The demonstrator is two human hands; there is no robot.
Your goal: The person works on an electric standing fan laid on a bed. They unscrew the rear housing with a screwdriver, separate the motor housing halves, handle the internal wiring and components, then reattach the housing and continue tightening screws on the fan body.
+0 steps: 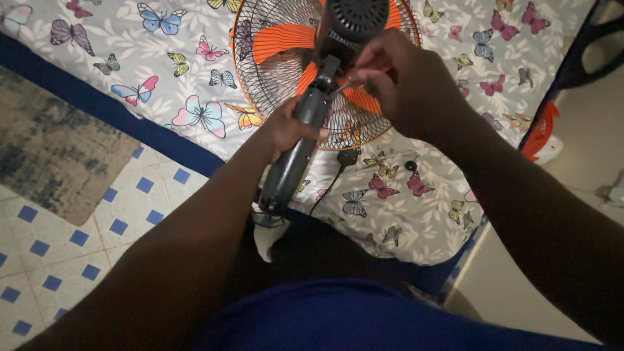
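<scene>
Bed: butterfly-print sheet (130, 58) spreads beneath and beyond the hands.
Floor: white tiles with blue squares (58, 260), lower left.
Rug: mottled grey mat (52, 149), far left.
Light: dim.

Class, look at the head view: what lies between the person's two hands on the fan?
In the head view, the fan's dark neck and a thin metal tool lie between the left hand and right hand.

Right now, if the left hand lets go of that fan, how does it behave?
The fan is probably top-heavy: the motor housing and wire cage sit at one end of a slim neck, so it would likely tip. The cage looks thin and bendable. The left hand grips the neck; the right hand works near the motor.
</scene>
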